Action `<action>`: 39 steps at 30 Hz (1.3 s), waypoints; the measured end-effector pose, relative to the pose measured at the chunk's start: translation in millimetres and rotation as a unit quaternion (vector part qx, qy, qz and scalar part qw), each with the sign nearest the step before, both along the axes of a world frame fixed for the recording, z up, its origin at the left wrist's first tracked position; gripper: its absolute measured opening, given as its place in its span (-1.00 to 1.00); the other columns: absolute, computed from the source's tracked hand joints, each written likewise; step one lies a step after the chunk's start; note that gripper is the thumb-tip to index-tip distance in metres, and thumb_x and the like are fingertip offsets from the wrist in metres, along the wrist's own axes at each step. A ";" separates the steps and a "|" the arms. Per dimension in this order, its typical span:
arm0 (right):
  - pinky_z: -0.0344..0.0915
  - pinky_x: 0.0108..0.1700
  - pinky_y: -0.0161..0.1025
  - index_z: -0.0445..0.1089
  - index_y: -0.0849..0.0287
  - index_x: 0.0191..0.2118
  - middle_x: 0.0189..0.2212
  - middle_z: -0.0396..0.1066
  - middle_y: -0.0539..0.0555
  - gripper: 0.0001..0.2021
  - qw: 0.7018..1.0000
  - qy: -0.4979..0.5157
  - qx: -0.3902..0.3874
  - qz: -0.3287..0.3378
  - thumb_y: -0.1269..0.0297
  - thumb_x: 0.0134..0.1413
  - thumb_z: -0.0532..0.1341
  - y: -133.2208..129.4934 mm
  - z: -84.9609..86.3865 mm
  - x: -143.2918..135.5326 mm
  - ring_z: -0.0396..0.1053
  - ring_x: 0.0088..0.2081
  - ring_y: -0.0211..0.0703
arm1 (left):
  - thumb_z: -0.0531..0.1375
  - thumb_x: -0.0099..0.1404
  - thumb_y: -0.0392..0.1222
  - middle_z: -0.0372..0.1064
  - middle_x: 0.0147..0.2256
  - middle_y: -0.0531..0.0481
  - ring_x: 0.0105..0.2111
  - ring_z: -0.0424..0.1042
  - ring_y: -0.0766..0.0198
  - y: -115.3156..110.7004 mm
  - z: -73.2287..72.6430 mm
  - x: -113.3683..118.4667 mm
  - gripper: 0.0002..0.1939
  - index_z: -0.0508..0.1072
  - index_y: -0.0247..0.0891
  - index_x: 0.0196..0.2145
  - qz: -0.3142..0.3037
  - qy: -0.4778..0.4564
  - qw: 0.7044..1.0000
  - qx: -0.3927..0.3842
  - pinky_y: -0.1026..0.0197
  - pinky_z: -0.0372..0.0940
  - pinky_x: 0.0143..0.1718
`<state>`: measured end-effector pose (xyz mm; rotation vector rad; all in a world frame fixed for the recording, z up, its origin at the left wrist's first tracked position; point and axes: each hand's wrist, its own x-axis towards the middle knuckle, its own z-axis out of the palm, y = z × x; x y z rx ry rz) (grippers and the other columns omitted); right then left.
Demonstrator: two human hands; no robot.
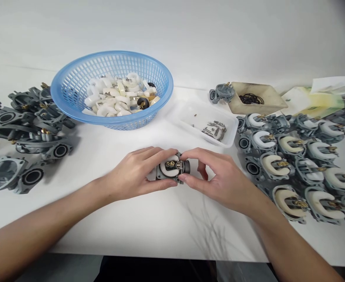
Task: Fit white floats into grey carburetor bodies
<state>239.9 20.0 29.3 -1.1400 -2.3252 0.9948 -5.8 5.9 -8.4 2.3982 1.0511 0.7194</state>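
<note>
A grey metal carburetor body sits at the middle of the table with its open float side facing up. A white C-shaped float lies in it, curved around brass jets. My left hand grips the carburetor from the left, index finger along the far edge and thumb along the near edge. On the other side, my right hand has its index fingertip and thumb closed on the right end, beside the float's hinge. Whether a small pin is between those fingertips cannot be made out.
A blue basket of floats stands behind my left hand. Several carburetor bodies are piled at left; rows of carburetors with floats fill the right. A white tray holds small metal pins, a beige tray black rings.
</note>
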 end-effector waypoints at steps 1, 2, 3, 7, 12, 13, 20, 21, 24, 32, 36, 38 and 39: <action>0.31 -0.34 -0.31 0.37 0.01 0.04 -0.11 0.48 -0.03 -0.73 1.000 0.001 0.004 0.002 0.17 0.24 0.27 0.0 -0.4 -0.2 0.33 -0.40 -0.30 | 0.22 0.39 0.11 0.48 -0.09 -0.12 -0.17 0.49 0.12 -0.1 0.6 0.0 -0.41 0.23 -0.19 0.24 0.001 0.001 1.000 -0.002 0.13 0.38 -0.16; 0.31 -0.32 -0.30 0.37 0.01 0.04 -0.10 0.48 -0.02 -0.73 1.000 0.001 0.008 0.003 0.17 0.25 0.26 0.0 -0.6 -0.5 0.34 -0.38 -0.29 | 0.21 0.39 0.11 0.48 -0.10 -0.12 -0.17 0.49 0.12 -0.2 1.2 0.0 -0.42 0.24 -0.18 0.24 0.002 0.000 1.000 -0.004 0.14 0.38 -0.16; 0.32 -0.31 -0.29 0.37 0.02 0.04 -0.09 0.48 -0.01 -0.73 1.000 0.002 0.013 0.003 0.17 0.25 0.26 -0.1 -0.6 -0.9 0.36 -0.35 -0.27 | 0.21 0.39 0.10 0.48 -0.10 -0.12 -0.18 0.49 0.12 -0.3 1.8 0.1 -0.42 0.24 -0.18 0.24 0.004 0.000 1.000 -0.007 0.14 0.38 -0.17; 0.33 -0.28 -0.25 0.39 0.04 0.04 -0.09 0.50 0.03 -0.73 1.000 -0.008 0.022 -0.005 0.14 0.26 0.25 -0.7 1.7 -2.7 0.41 -0.27 -0.19 | 0.18 0.42 0.07 0.48 -0.09 -0.13 -0.17 0.49 0.12 -0.5 3.5 0.7 -0.47 0.26 -0.19 0.23 0.009 -0.004 1.000 -0.024 0.13 0.39 -0.16; 0.33 -0.27 -0.25 0.39 0.04 0.03 -0.11 0.50 0.02 -0.74 1.000 -0.011 0.017 -0.007 0.17 0.26 0.25 -1.9 3.3 -3.3 0.42 -0.28 -0.19 | 0.17 0.43 0.03 0.49 -0.09 -0.13 -0.18 0.49 0.13 -1.4 2.7 1.3 -0.52 0.29 -0.18 0.21 0.014 -0.023 0.999 -0.026 0.13 0.39 -0.16; 0.33 -0.28 -0.26 0.39 0.04 0.02 -0.11 0.50 0.02 -0.75 1.000 -0.006 0.015 -0.005 0.18 0.25 0.25 -2.0 3.1 -3.2 0.41 -0.29 -0.20 | 0.19 0.42 0.02 0.49 -0.09 -0.13 -0.17 0.49 0.13 -1.7 2.8 1.5 -0.51 0.29 -0.18 0.21 0.014 -0.028 0.999 -0.027 0.13 0.39 -0.16; 0.31 -0.29 -0.27 0.40 0.04 0.00 -0.15 0.49 -0.04 -0.75 1.000 0.000 0.013 0.004 0.17 0.23 0.27 -2.1 1.8 -2.4 0.33 -0.43 -0.31 | 0.23 0.37 -0.01 0.49 -0.12 -0.09 -0.20 0.49 0.15 -3.8 7.2 3.9 -0.54 0.30 -0.19 0.16 0.018 -0.025 0.998 -0.045 0.14 0.40 -0.19; 0.30 -0.29 -0.27 0.40 0.05 0.00 -0.15 0.49 -0.04 -0.76 1.000 0.002 0.014 0.004 0.17 0.24 0.27 -1.9 1.4 -2.4 0.33 -0.42 -0.31 | 0.22 0.38 -0.02 0.49 -0.12 -0.09 -0.20 0.49 0.15 -3.6 7.1 3.9 -0.54 0.30 -0.19 0.15 0.015 -0.023 0.999 -0.039 0.12 0.40 -0.18; 0.30 -0.30 -0.26 0.40 0.06 0.00 -0.15 0.49 -0.01 -0.77 1.000 0.008 0.012 0.006 0.16 0.26 0.25 -1.2 0.3 -2.3 0.34 -0.41 -0.29 | 0.18 0.40 -0.03 0.48 -0.09 -0.12 -0.17 0.49 0.12 -2.4 5.6 3.5 -0.57 0.28 -0.19 0.16 0.004 -0.022 1.000 -0.018 0.09 0.40 -0.15; 0.31 -0.32 -0.26 0.38 0.04 0.01 -0.16 0.49 -0.01 -0.75 1.000 0.005 0.004 0.006 0.16 0.25 0.26 -2.0 1.8 -2.1 0.33 -0.40 -0.26 | 0.18 0.40 -0.02 0.50 -0.11 -0.12 -0.18 0.50 0.13 -1.7 4.4 3.3 -0.56 0.29 -0.20 0.16 0.003 -0.028 1.000 -0.006 0.09 0.41 -0.16; 0.31 -0.31 -0.25 0.39 0.04 0.00 -0.15 0.49 0.00 -0.77 1.000 0.006 0.007 0.009 0.18 0.25 0.25 -1.6 1.7 -2.4 0.32 -0.40 -0.26 | 0.18 0.40 -0.01 0.51 -0.12 -0.12 -0.19 0.51 0.13 -1.6 4.9 3.7 -0.57 0.30 -0.19 0.15 0.008 -0.028 1.000 -0.006 0.10 0.42 -0.17; 0.31 -0.31 -0.25 0.39 0.05 -0.01 -0.15 0.49 0.00 -0.77 1.000 0.007 0.009 0.012 0.19 0.25 0.26 -1.2 1.5 -2.4 0.32 -0.40 -0.26 | 0.18 0.40 -0.01 0.51 -0.11 -0.12 -0.19 0.52 0.13 -1.6 4.7 3.5 -0.57 0.30 -0.19 0.15 0.007 -0.027 1.000 -0.007 0.10 0.42 -0.17; 0.31 -0.30 -0.25 0.39 0.05 -0.01 -0.15 0.49 0.00 -0.77 1.000 0.009 0.011 0.012 0.19 0.25 0.26 -1.1 1.5 -2.4 0.32 -0.41 -0.27 | 0.18 0.40 -0.01 0.50 -0.11 -0.12 -0.18 0.52 0.13 -1.6 4.6 3.4 -0.57 0.29 -0.19 0.15 0.006 -0.025 1.000 -0.007 0.10 0.42 -0.16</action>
